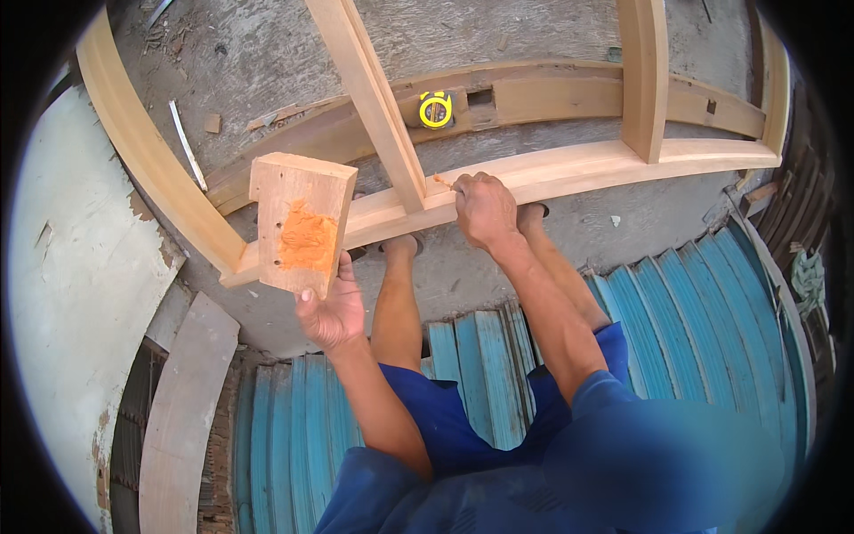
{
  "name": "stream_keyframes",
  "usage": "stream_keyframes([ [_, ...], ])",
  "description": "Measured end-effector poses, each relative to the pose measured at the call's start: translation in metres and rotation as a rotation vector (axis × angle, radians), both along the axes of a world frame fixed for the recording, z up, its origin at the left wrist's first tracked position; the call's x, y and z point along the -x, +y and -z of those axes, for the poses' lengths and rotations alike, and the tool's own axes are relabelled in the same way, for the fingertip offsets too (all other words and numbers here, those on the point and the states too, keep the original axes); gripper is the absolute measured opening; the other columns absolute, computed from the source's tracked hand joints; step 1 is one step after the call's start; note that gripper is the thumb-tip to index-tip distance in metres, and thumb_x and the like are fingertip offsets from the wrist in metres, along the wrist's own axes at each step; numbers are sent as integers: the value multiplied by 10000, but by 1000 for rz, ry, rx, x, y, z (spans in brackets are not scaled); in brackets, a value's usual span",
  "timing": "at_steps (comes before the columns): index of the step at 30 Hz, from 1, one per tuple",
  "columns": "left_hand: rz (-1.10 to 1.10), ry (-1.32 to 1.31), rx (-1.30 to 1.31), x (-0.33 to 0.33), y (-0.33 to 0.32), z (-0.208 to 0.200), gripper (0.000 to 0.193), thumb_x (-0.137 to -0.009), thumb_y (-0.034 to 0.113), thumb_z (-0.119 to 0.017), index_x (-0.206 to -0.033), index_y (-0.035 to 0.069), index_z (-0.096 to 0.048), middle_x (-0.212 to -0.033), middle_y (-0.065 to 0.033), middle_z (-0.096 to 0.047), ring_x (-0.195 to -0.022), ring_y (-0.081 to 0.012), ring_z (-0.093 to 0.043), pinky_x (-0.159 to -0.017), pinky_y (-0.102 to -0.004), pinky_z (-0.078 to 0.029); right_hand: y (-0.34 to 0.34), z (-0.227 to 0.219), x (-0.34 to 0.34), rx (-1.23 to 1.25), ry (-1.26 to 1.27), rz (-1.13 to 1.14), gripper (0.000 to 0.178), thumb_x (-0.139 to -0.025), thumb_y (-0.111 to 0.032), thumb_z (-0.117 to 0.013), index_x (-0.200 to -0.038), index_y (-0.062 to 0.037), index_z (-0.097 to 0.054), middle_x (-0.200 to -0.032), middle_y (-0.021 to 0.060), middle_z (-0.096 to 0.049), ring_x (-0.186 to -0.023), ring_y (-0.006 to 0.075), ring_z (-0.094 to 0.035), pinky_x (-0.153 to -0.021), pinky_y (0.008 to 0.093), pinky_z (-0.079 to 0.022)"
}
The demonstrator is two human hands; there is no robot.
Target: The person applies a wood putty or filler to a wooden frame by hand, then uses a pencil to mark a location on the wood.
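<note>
My left hand grips a flat wooden block by its lower edge, tilted so that its face shows. A thick smear of orange putty covers the middle of that face, near a few small dark holes. At the frame's lower rail, my right hand is closed in a pinch. From its fingers sticks out a thin orange-smeared tool, close to the joint with an upright wooden bar. The fingers hide most of that tool, so its kind does not show.
A yellow tape measure rests by an older curved wooden beam behind the rail. Another upright stands to the right. Blue corrugated sheets lie at my legs, with a pale panel on the left.
</note>
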State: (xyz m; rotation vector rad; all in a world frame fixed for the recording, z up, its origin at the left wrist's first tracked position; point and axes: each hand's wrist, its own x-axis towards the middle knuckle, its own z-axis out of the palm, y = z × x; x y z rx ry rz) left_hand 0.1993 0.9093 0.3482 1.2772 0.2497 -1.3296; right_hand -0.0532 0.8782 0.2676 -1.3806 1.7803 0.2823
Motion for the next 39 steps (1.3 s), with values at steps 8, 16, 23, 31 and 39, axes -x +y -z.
stream_keyframes([
  [8, 26, 33, 15, -13, -18, 2, 844, -754, 196, -770, -1497, 45, -399, -1458, -136, -498, -1323, -312, -522, -1099, -496, -484, -7, 29, -23, -101, 56, -115, 238, -820, -111, -646, -1029, -43, -736, -987, 190, -698, -978, 367, -682, -844, 470, -564],
  [16, 80, -4, -4, -16, -31, 6, 880, -756, 197, -787, -1513, 46, -364, -1460, -144, -488, -1322, -308, -514, -1103, -491, -475, -20, 24, -34, -329, -54, -144, 206, -815, -130, -630, -960, -41, -747, -962, 237, -715, -974, 418, -688, -874, 486, -545],
  [23, 90, -9, 13, -22, -38, 11, 833, -761, 191, -756, -1499, 42, -399, -1483, -142, -473, -1349, -331, -497, -1106, -499, -471, -36, 30, -15, -347, 39, 33, 209, -835, -137, -582, -927, -75, -759, -982, 215, -731, -979, 419, -684, -876, 487, -534],
  [31, 130, -13, 20, -17, -45, 14, 887, -774, 201, -773, -1530, 41, -337, -1491, -143, -469, -1356, -307, -495, -1116, -494, -465, -37, 73, -8, -403, 17, -93, 235, -832, -112, -579, -976, -98, -764, -1103, 160, -726, -1035, 403, -676, -902, 470, -542],
  [39, 150, -18, -2, -8, -53, 14, 898, -759, 170, -765, -1532, 40, -328, -1485, -152, -464, -1355, -320, -495, -1103, -499, -483, -33, 35, -13, -396, -36, 11, 213, -811, -129, -590, -928, -70, -759, -982, 233, -722, -986, 420, -684, -907, 497, -525],
])
